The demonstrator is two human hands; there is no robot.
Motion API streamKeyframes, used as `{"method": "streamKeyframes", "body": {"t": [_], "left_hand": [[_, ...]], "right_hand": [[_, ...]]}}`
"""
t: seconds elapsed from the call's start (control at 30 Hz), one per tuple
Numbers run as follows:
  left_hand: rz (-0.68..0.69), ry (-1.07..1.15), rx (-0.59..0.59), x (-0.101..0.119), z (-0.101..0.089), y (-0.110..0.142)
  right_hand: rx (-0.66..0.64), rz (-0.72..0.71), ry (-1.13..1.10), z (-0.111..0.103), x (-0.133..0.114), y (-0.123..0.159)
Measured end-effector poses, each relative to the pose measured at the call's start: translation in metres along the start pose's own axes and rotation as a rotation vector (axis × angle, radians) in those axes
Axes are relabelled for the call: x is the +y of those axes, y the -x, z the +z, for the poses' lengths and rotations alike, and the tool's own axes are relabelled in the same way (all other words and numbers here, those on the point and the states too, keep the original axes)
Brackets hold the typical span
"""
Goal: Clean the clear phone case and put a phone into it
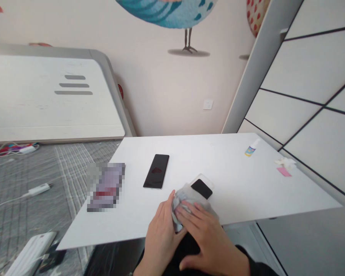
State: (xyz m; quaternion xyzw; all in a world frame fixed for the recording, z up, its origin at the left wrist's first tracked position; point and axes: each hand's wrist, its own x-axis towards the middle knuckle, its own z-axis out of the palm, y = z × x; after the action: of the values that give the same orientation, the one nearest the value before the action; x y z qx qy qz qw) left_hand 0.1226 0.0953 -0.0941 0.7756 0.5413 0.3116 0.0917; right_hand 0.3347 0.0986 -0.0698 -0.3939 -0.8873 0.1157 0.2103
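Note:
A crumpled pale grey cloth [194, 194] is between my hands at the table's near edge. My left hand [164, 227] curls round its left side, gripping a thing mostly covered by the cloth; only a small edge shows, so I cannot tell its kind. My right hand [204, 232] presses on the cloth from above, fingers bent over it. Just beyond lies a small black flat piece [201, 188] with a clear case [208, 180] partly under it. Farther left a black smartphone [156, 171] lies screen up on the white table [232, 165].
A pixelated purplish rectangle [107, 188] lies at the table's left edge. On the right stand a small spray bottle [250, 148], a crumpled white tissue [286, 163] and a pink slip [284, 171]. A bed with cables [40, 189] is at left, a panelled cabinet [310, 84] at right.

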Motion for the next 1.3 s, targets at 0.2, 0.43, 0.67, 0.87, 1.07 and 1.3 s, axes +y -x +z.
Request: {"method": "streamKeyframes", "body": {"t": [0.2,0.43,0.67,0.87,1.07,1.3], "left_hand": [[0.008,0.023,-0.001,0.000,-0.002,-0.005],[0.054,-0.010,0.036,-0.001,-0.002,-0.010],[0.051,0.017,0.006,-0.006,0.001,-0.011],[-0.046,0.172,-0.022,-0.016,0.008,-0.011],[-0.134,0.362,-0.029,-0.009,-0.003,-0.009],[-0.130,0.593,-0.011,-0.001,0.011,0.000]], "right_hand": [[0.070,0.165,0.086,-0.004,0.009,0.000],[-0.001,0.125,-0.028,-0.006,0.008,0.000],[0.013,0.023,-0.124,-0.004,0.006,0.002],[0.186,0.148,-0.096,-0.010,0.046,0.000],[0.359,0.136,-0.144,-0.003,0.050,0.005],[0.521,0.071,-0.134,-0.007,0.037,-0.007]]}}
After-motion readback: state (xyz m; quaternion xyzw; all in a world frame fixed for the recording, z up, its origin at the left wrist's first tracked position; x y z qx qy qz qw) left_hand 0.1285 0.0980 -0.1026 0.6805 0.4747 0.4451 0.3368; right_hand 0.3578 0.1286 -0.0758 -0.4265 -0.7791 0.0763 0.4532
